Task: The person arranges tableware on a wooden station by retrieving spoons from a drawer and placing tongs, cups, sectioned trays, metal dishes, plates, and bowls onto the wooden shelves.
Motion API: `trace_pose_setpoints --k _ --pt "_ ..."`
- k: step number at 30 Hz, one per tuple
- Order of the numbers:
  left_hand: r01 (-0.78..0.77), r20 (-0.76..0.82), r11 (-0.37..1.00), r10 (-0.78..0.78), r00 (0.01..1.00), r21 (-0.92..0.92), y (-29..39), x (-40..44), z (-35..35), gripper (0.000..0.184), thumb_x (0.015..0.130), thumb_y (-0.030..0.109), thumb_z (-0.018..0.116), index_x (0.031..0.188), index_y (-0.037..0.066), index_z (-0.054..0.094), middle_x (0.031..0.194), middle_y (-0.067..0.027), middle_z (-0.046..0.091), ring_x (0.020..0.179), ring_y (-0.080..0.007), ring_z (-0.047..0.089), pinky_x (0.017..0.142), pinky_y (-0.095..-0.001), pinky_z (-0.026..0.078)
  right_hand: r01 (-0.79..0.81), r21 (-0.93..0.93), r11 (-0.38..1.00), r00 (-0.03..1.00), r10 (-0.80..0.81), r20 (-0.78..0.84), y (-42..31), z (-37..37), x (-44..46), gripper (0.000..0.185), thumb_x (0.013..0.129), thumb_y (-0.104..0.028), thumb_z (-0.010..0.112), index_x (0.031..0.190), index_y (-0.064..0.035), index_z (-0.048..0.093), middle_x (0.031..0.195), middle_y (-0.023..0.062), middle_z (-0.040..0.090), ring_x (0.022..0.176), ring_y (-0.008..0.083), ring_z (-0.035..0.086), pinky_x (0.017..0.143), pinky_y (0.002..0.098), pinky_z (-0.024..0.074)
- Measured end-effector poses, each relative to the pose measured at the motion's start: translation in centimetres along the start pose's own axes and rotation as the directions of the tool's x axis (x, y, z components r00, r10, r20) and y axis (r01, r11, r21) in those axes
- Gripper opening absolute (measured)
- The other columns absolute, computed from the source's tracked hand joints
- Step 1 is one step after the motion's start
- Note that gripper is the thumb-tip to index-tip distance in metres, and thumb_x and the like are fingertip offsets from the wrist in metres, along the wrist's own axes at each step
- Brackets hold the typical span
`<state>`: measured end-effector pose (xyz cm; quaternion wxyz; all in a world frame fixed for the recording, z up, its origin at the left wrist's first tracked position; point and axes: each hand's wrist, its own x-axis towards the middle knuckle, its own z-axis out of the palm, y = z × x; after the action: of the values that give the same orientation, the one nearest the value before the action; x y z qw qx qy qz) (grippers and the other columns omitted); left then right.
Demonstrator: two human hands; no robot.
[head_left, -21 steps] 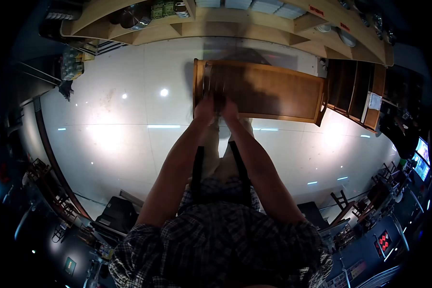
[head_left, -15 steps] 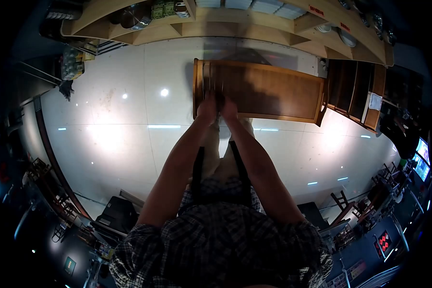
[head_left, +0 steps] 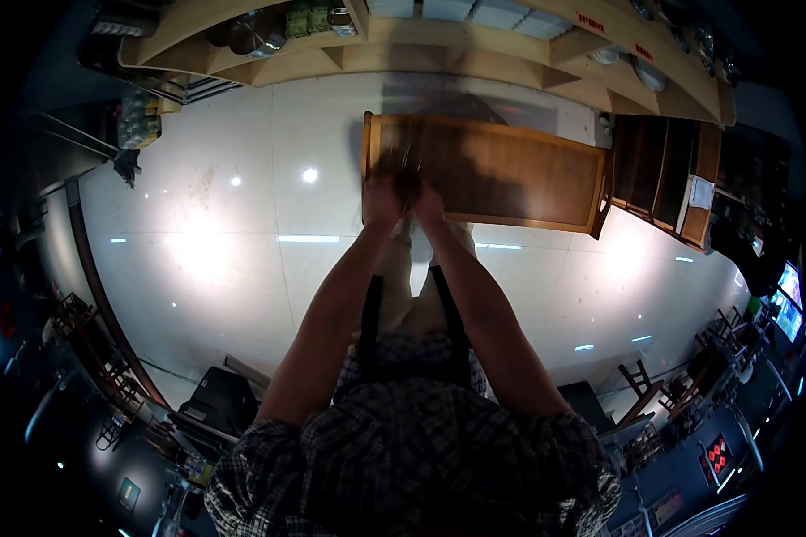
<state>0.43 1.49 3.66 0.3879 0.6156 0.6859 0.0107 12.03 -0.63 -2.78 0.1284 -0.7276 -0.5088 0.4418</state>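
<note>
My left hand [head_left: 383, 200] and my right hand [head_left: 429, 202] are close together over the left end of a long brown wooden tray-like top [head_left: 528, 174] with a raised rim. Between them is a small dark brown bundle [head_left: 407, 183], with thin, light, stick-like lines reaching away from it. Its exact kind is too dark to tell. The right hand's fingers curl in against the bundle's right side. The left hand's fingers are bent on the other side, partly lost in shadow.
Behind the wooden top runs a pale wooden shelf [head_left: 475, 40] with stacked white items, bowls and green packs. A dark wooden cabinet [head_left: 658, 170] stands to the right. Bottles [head_left: 137, 121] are at the left. Chairs [head_left: 640, 380] stand on the lower right.
My left hand has shifted slightly left, away from the right hand, and the dark bundle between them shows more. The thin sticks have changed position. The wooden top has stayed put.
</note>
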Motion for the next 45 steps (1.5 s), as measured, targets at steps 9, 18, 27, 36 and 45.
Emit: trace_pose_setpoints --k 9,18,27,36,45 --pt "0.191 -0.061 0.982 -0.191 0.98 -0.009 -1.4 0.9 2.9 0.03 0.092 0.024 0.035 0.111 0.006 0.05 0.102 -0.0243 0.059 0.093 -0.0427 0.058 0.079 -0.0502 0.047 0.099 0.052 0.994 0.995 -0.098 -0.025 0.8 -0.3 0.5 0.049 0.083 -0.021 0.057 0.13 -0.0173 0.044 0.094 0.0173 0.065 0.088 0.0372 0.061 0.075 0.0453 0.0503" --pt "0.09 -0.158 0.983 -0.115 0.981 -0.158 -3.7 0.3 3.5 0.029 0.09 0.026 0.037 0.106 0.016 0.059 0.103 -0.0196 0.061 0.095 -0.0405 0.057 0.079 -0.0483 0.046 0.02 0.064 0.998 0.997 -0.024 0.068 1.2 0.1 0.1 0.054 0.079 -0.016 0.06 0.13 -0.0181 0.043 0.088 0.0152 0.065 0.085 0.0342 0.063 0.073 0.0429 0.0509" --pt "0.158 -0.149 0.971 -0.186 0.971 -0.181 -3.7 0.5 3.3 0.031 0.091 0.025 0.035 0.11 0.015 0.057 0.102 -0.0203 0.061 0.094 -0.04 0.058 0.08 -0.0479 0.047 0.049 -0.017 0.999 0.997 -0.048 0.055 1.0 0.1 -0.4 0.053 0.08 -0.016 0.056 0.131 -0.0183 0.042 0.088 0.0161 0.065 0.084 0.0353 0.062 0.073 0.0447 0.0509" --pt "0.049 -0.128 0.999 -0.052 0.99 -0.024 -3.9 -0.7 2.6 0.026 0.089 0.015 0.038 0.108 0.01 0.056 0.104 -0.0191 0.059 0.091 -0.0384 0.059 0.078 -0.0474 0.049 0.044 0.014 0.999 0.999 -0.044 0.023 1.9 1.6 -0.2 0.051 0.08 -0.017 0.057 0.13 -0.0182 0.044 0.087 0.0151 0.065 0.084 0.034 0.063 0.072 0.0428 0.0513" --pt "0.033 -0.194 0.998 -0.044 0.98 -0.063 -3.9 -0.7 3.0 0.026 0.087 0.012 0.039 0.106 0.011 0.057 0.104 -0.0186 0.059 0.093 -0.0375 0.059 0.079 -0.0461 0.049 0.028 0.035 0.999 0.998 -0.03 0.059 1.4 1.4 -0.1 0.053 0.079 -0.016 0.06 0.13 -0.0183 0.044 0.087 0.0119 0.066 0.083 0.0319 0.063 0.073 0.0406 0.0511"
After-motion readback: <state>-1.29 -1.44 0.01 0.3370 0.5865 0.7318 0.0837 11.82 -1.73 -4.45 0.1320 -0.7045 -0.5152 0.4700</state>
